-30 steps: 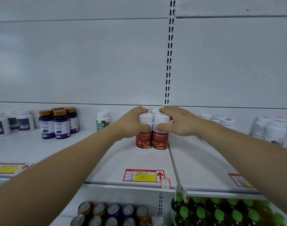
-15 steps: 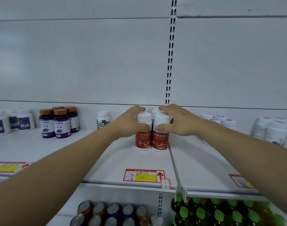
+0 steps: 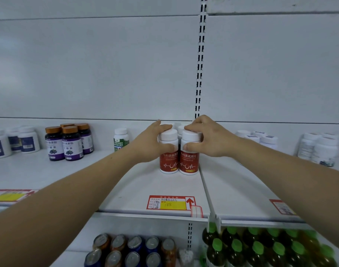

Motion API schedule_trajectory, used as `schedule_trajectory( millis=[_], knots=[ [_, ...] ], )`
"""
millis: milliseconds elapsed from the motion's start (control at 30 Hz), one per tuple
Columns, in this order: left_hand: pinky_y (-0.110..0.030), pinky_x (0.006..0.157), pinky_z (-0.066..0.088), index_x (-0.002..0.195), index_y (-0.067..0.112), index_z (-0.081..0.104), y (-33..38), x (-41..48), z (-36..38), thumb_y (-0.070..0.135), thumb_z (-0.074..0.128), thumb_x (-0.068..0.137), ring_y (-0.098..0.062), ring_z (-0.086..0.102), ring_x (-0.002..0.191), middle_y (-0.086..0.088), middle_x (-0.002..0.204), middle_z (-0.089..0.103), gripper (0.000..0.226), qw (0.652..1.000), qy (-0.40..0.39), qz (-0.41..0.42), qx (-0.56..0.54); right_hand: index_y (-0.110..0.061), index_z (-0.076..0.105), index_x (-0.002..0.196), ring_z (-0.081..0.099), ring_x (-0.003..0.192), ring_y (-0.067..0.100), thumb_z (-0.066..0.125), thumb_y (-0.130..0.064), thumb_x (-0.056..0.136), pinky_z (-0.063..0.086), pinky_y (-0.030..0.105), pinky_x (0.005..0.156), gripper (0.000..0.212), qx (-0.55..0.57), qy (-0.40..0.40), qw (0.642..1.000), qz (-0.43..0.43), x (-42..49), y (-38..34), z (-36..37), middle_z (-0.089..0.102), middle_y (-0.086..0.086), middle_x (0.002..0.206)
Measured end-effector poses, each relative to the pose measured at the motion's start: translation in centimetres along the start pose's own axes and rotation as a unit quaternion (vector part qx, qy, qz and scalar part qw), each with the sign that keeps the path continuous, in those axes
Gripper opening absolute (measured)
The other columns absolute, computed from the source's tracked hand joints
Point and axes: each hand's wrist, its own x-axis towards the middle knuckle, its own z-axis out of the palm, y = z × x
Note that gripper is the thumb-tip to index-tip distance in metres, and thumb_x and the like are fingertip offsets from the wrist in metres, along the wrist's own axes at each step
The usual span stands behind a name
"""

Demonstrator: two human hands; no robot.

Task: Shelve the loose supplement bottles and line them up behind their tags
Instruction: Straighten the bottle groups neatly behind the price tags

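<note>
Head view: red-labelled bottles (image 3: 169,161) stand gripped between left hand (image 3: 150,144) and right hand (image 3: 210,139).

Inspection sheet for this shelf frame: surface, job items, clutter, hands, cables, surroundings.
Surface: white shelf, bare in front of the bottles.
Job's things: left red-label bottle and right red-label bottle upright, side by side, behind the price tag; white caps behind them.
Clutter: purple-label bottles, green-label bottle, white bottles far left and far right.
Grippers: left hand grips the left red-label bottle, right hand the right one.
Cables: nothing seen.
Surroundings: slotted upright on back panel; cans and green-capped bottles on shelf below.
</note>
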Motion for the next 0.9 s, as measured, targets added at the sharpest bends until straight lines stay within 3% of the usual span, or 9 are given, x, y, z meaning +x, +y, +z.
schedule_trajectory(
  millis=[333, 467, 633, 900],
  knots=[
    [-0.025, 0.108, 0.020, 0.143, 0.031, 0.037, -0.2, -0.3, -0.6, 0.032, 0.070, 0.083, -0.013, 0.018, 0.143, 0.006, 0.157, 0.015, 0.068, 1.000, 0.019, 0.009, 0.020, -0.025, 0.056, 0.127, 0.048, 0.104, 0.012, 0.069, -0.041, 0.082, 0.039, 0.024, 0.090, 0.050, -0.013, -0.002, 1.000, -0.016, 0.1, -1.0, 0.4, 0.036, -0.007, 0.121],
    [-0.023, 0.099, 0.033, 0.143, 0.030, 0.034, -0.4, -0.4, -0.4, 0.027, 0.070, 0.083, -0.013, 0.036, 0.134, 0.009, 0.147, 0.035, 0.070, 0.999, 0.002, -0.002, -0.038, -0.024, 0.050, 0.135, 0.045, 0.108, 0.010, 0.068, -0.044, 0.082, 0.037, 0.024, 0.092, 0.059, -0.017, -0.006, 1.000, 0.000, 0.2, -0.9, 0.4, 0.035, -0.008, 0.125],
    [-0.024, 0.095, 0.036, 0.145, 0.030, 0.031, -0.2, -0.2, -0.2, 0.025, 0.071, 0.083, -0.007, 0.040, 0.124, 0.009, 0.146, 0.037, 0.073, 0.997, 0.000, -0.005, -0.071, -0.024, 0.045, 0.138, 0.042, 0.108, 0.008, 0.068, -0.045, 0.082, 0.034, 0.022, 0.091, 0.064, -0.013, -0.008, 1.000, 0.008, -0.1, -1.0, 0.2, 0.037, -0.005, 0.130],
    [-0.024, 0.095, 0.033, 0.146, 0.030, 0.028, 0.0, 0.0, -0.7, 0.034, 0.071, 0.082, -0.013, 0.036, 0.134, 0.007, 0.150, 0.032, 0.077, 0.999, -0.009, -0.029, -0.033, -0.029, 0.039, 0.142, 0.045, 0.119, 0.015, 0.057, -0.060, 0.083, 0.037, 0.032, 0.101, 0.070, -0.056, -0.011, 0.998, 0.040, 0.6, -1.4, -0.9, 0.036, -0.006, 0.140]
  ],
)
